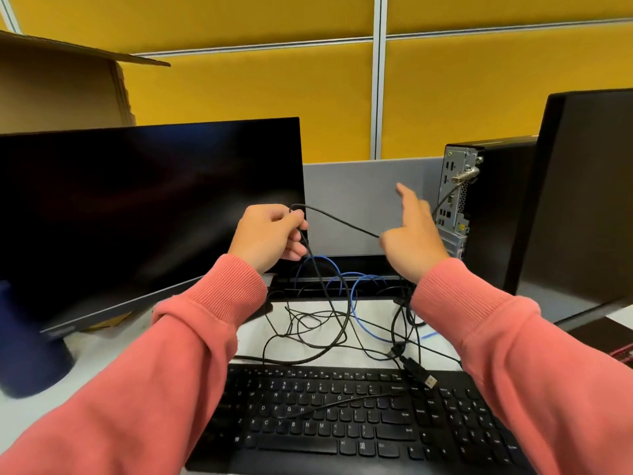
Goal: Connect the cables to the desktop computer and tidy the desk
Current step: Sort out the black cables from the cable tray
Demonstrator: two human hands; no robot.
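Sorting one black cable (337,219) out of the tangle (329,323) comes first, I judge: follow it to its plug before reaching for the computer (459,190), and lift, not tug, so loops do not tighten. The left hand (269,236) pinches the cable in curled fingers; the right hand (412,234) is loosely spread, forefinger raised, and the cable runs to its thumb. Thin and limp, it is raised between both hands, above the desk (113,347) behind the keyboard (359,416).
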